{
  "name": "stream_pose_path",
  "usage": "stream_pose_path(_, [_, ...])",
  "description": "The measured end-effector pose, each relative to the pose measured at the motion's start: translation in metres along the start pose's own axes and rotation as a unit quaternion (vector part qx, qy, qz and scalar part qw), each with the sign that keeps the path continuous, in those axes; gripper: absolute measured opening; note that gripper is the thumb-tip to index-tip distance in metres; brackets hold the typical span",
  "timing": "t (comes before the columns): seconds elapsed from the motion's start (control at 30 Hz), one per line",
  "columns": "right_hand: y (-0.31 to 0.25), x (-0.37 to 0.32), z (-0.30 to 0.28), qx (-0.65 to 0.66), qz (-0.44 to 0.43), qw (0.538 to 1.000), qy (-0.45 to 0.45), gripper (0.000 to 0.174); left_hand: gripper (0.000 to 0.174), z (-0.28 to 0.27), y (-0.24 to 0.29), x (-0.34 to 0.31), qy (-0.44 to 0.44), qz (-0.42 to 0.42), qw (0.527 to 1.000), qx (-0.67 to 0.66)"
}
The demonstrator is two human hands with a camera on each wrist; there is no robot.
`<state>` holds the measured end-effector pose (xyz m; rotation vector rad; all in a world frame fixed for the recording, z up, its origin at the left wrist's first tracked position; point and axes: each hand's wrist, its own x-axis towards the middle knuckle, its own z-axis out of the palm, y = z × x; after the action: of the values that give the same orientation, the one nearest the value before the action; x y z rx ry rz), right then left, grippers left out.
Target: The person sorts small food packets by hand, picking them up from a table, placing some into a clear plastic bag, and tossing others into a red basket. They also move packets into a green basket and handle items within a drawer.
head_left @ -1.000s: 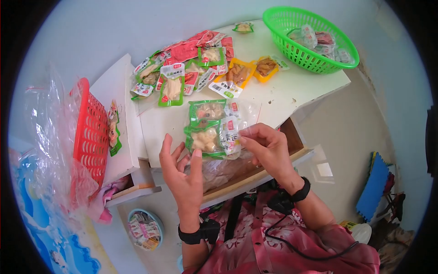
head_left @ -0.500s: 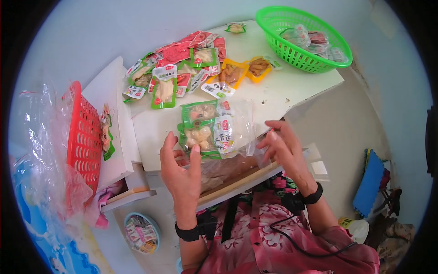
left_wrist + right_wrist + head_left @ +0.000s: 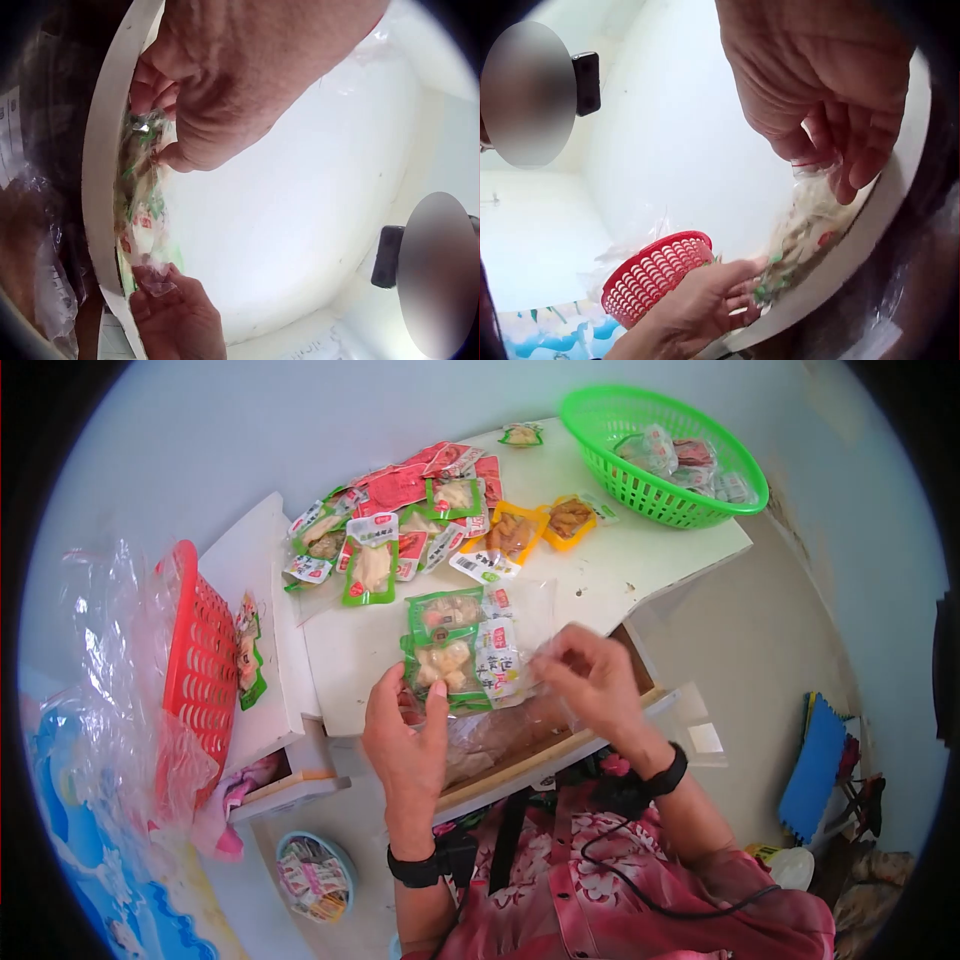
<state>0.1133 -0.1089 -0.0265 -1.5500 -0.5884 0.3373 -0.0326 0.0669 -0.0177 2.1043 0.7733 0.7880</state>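
A clear bag [image 3: 535, 605] with two green-edged food packets [image 3: 445, 660] inside lies at the front edge of the white table. My left hand [image 3: 408, 745] grips its lower left corner, thumb on top and fingers at the side. At the bag's right end, the fingertips of my right hand [image 3: 595, 685] pinch the clear plastic; in the right wrist view the right hand [image 3: 825, 90] holds the bag's end [image 3: 810, 176], which has a red line.
Behind lie a pile of red and green packets [image 3: 372, 565] and two yellow packets [image 3: 512, 532]. A green basket [image 3: 665, 505] stands back right, a red basket [image 3: 190, 660] at left. An open drawer [image 3: 540, 760] is below the table edge.
My right hand left the bag's right end between the earlier frames, fingers spread, and is back on the plastic. My left hand stays at the bag's left corner.
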Motion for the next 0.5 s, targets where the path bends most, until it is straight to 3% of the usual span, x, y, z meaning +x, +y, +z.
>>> stream_pose_path(0.03, [-0.004,0.011,-0.001,-0.003,-0.031,0.999,0.019,0.016,0.045,-0.001,0.0,-0.001,0.0,0.003,1.0,-0.001])
stream_pose_path(0.23, [-0.088,0.071,-0.005,-0.154,-0.165,0.972,-0.071,0.009,0.046,-0.001,0.0,-0.005,-0.032,-0.011,0.998,-0.054])
stream_pose_path(0.33, [-0.109,0.096,0.006,-0.143,-0.221,0.958,-0.109,0.017,0.049,-0.007,0.001,-0.007,-0.029,-0.012,0.995,-0.09])
stream_pose_path(0.37, [-0.112,0.103,0.011,-0.133,-0.294,0.94,-0.108,0.026,0.058,-0.012,0.002,-0.007,-0.046,-0.025,0.992,-0.114])
stream_pose_path(0.5, [-0.144,0.115,0.016,-0.141,-0.29,0.925,-0.2,0.049,0.073,-0.018,0.006,0.004,0.006,0.022,0.992,-0.122])
